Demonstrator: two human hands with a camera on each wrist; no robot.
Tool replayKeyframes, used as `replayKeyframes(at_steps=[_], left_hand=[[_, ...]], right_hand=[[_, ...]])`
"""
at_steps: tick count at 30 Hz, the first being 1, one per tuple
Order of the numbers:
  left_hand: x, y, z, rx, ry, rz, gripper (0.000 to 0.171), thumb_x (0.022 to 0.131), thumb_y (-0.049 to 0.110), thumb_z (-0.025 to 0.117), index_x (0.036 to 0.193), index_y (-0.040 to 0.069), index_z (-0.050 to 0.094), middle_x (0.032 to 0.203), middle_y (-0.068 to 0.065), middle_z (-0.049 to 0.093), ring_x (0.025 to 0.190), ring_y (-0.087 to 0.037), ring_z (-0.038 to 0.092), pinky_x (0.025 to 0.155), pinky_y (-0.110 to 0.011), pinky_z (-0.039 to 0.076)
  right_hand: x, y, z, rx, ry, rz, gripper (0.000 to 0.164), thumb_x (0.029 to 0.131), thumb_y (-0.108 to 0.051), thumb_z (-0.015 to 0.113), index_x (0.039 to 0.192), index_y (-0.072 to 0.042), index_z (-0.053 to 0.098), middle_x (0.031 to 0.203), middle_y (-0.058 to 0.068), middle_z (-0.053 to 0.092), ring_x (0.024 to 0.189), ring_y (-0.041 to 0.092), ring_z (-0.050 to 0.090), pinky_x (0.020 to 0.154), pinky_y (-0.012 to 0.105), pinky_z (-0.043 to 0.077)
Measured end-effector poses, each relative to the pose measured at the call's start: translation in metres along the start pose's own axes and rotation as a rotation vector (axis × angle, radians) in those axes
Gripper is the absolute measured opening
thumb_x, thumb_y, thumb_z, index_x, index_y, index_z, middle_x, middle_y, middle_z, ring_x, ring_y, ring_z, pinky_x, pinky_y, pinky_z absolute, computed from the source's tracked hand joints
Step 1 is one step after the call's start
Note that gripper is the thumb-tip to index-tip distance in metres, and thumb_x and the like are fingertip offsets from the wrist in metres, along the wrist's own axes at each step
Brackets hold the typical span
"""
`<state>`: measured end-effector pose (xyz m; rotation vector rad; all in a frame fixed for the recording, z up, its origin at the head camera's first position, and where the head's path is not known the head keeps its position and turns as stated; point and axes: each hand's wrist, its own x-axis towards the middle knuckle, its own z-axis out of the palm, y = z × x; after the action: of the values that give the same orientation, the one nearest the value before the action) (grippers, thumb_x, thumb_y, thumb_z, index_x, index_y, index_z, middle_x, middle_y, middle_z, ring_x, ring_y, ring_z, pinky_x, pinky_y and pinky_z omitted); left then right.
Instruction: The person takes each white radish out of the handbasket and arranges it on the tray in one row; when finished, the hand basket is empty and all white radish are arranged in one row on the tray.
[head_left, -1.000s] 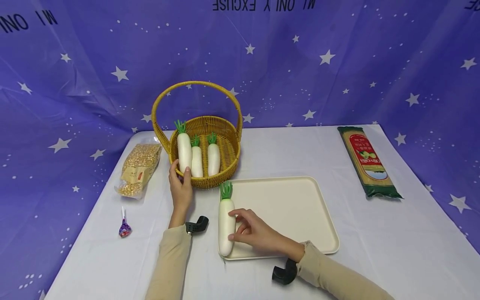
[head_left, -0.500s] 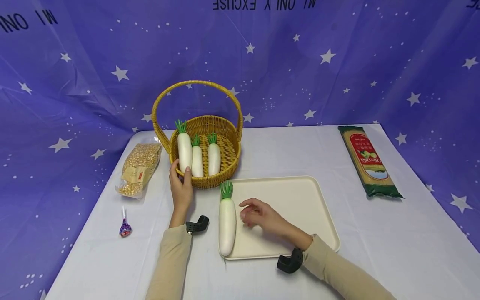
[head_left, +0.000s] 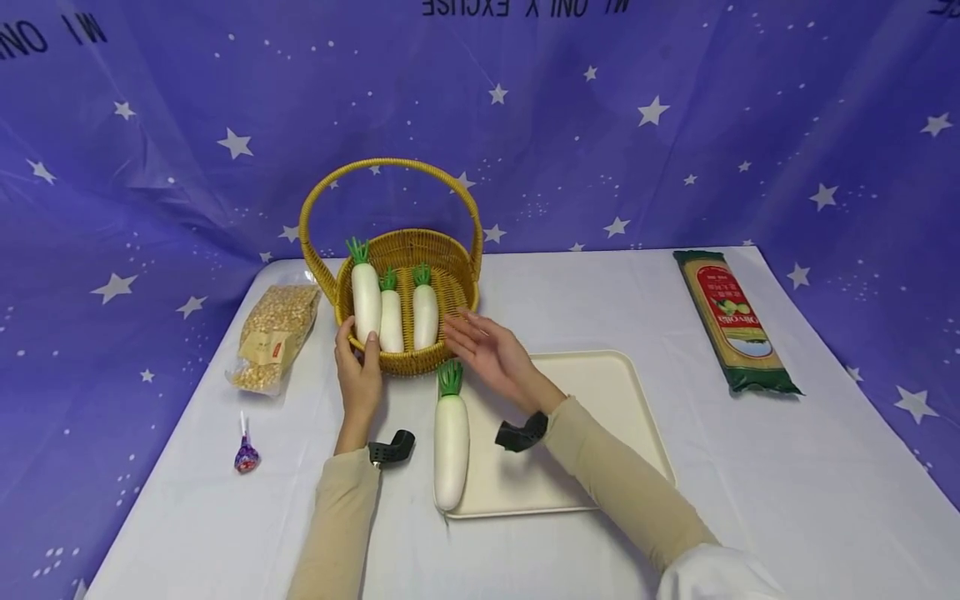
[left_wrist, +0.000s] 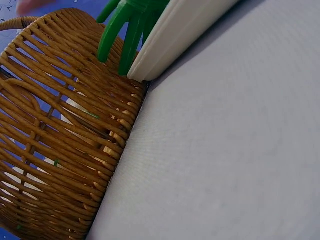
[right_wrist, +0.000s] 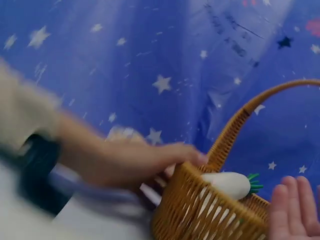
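Basket [head_left: 408, 363] held, right hand [head_left: 497, 358] empty

Head: left hand [head_left: 358, 379] grips it near left; right hand, fingers straight, hovers beside three radishes [head_left: 425, 315]; fourth radish [head_left: 451, 454] lies on the tray [head_left: 510, 487]. Left wrist: leaves [left_wrist: 132, 40] overhang the tray. Right wrist: likely choosing a radish, needing a pinch next.

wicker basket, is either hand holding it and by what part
The left hand holds the wicker basket by the near left of its rim, thumb over the edge. The right hand, fingers extended, holds nothing.
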<state>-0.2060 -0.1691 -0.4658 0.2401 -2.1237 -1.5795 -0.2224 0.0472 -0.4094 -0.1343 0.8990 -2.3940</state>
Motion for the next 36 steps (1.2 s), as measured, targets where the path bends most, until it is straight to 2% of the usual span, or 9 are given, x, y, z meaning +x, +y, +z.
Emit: replayKeyframes(at_steps=[3, 6, 13, 18, 21, 24, 28, 32, 36], left_hand=[[0.001, 0.000, 0.002, -0.002, -0.003, -0.003, 0.050, 0.093, 0.037, 0.046, 0.138, 0.019, 0.032, 0.136, -0.015, 0.033, 0.116, -0.026, 0.038, 0.094, -0.043, 0.032], [0.002, -0.002, 0.003, 0.002, -0.005, -0.005, 0.050, 0.093, 0.036, 0.046, 0.138, 0.020, 0.031, 0.136, -0.015, 0.033, 0.117, -0.027, 0.039, 0.095, -0.043, 0.033], [0.004, -0.004, 0.005, 0.004, 0.000, 0.003, 0.051, 0.093, 0.036, 0.045, 0.138, 0.018, 0.031, 0.137, -0.015, 0.032, 0.118, -0.027, 0.039, 0.095, -0.044, 0.033], [0.002, -0.004, 0.004, 0.020, 0.009, -0.004, 0.050, 0.093, 0.036, 0.046, 0.138, 0.020, 0.032, 0.135, -0.015, 0.034, 0.112, -0.026, 0.040, 0.093, -0.041, 0.033], [0.002, -0.004, 0.003, 0.034, 0.010, -0.005, 0.050, 0.092, 0.036, 0.046, 0.138, 0.022, 0.032, 0.135, -0.016, 0.035, 0.109, -0.025, 0.040, 0.092, -0.040, 0.032], [0.003, -0.004, 0.001, 0.039, 0.015, 0.002, 0.050, 0.093, 0.036, 0.046, 0.138, 0.021, 0.032, 0.134, -0.016, 0.035, 0.108, -0.025, 0.040, 0.091, -0.040, 0.032], [0.004, -0.003, 0.000, 0.037, 0.017, 0.006, 0.051, 0.093, 0.037, 0.045, 0.138, 0.019, 0.032, 0.135, -0.015, 0.035, 0.106, -0.024, 0.040, 0.089, -0.038, 0.033], [0.004, -0.003, -0.001, 0.038, 0.021, 0.004, 0.051, 0.093, 0.037, 0.046, 0.138, 0.019, 0.032, 0.134, -0.016, 0.035, 0.105, -0.025, 0.040, 0.089, -0.038, 0.032], [0.002, -0.003, 0.000, 0.043, 0.022, -0.007, 0.050, 0.092, 0.037, 0.047, 0.137, 0.021, 0.032, 0.133, -0.016, 0.036, 0.103, -0.025, 0.040, 0.089, -0.039, 0.033]], right_hand=[[0.023, -0.004, 0.009, 0.115, 0.023, -0.064, 0.052, 0.094, -0.021, 0.044, 0.141, -0.008, 0.026, 0.147, 0.014, 0.028, 0.134, 0.023, 0.032, 0.108, 0.030, 0.028], [0.044, -0.008, 0.017, 0.126, 0.073, -0.114, 0.050, 0.094, -0.019, 0.042, 0.141, -0.009, 0.028, 0.147, 0.014, 0.029, 0.135, 0.024, 0.030, 0.109, 0.031, 0.027], [0.081, -0.016, 0.027, -0.036, 0.217, -0.195, 0.050, 0.094, -0.017, 0.042, 0.141, -0.009, 0.028, 0.149, 0.011, 0.024, 0.137, 0.024, 0.025, 0.110, 0.035, 0.023], [0.095, -0.014, 0.028, -0.116, 0.359, -0.264, 0.045, 0.091, -0.010, 0.047, 0.135, -0.005, 0.039, 0.142, 0.012, 0.036, 0.133, 0.025, 0.031, 0.109, 0.040, 0.025], [0.100, -0.011, 0.028, -0.223, 0.430, -0.276, 0.043, 0.091, -0.006, 0.048, 0.133, -0.004, 0.042, 0.137, 0.015, 0.040, 0.129, 0.028, 0.037, 0.107, 0.043, 0.028], [0.103, -0.010, 0.029, -0.394, 0.479, -0.214, 0.049, 0.089, -0.008, 0.052, 0.135, -0.004, 0.036, 0.139, 0.016, 0.033, 0.126, 0.030, 0.039, 0.105, 0.045, 0.031], [0.104, -0.009, 0.034, -0.650, 0.517, -0.055, 0.065, 0.085, -0.014, 0.059, 0.139, -0.007, 0.025, 0.145, 0.014, 0.023, 0.130, 0.029, 0.033, 0.104, 0.044, 0.031], [0.103, -0.007, 0.040, -0.885, 0.531, 0.084, 0.078, 0.083, -0.018, 0.063, 0.144, -0.010, 0.014, 0.149, 0.013, 0.016, 0.137, 0.028, 0.020, 0.107, 0.043, 0.027], [0.101, -0.003, 0.044, -1.103, 0.553, 0.175, 0.099, 0.077, -0.026, 0.070, 0.146, -0.008, 0.002, 0.152, 0.016, 0.007, 0.140, 0.030, 0.007, 0.109, 0.043, 0.023]])
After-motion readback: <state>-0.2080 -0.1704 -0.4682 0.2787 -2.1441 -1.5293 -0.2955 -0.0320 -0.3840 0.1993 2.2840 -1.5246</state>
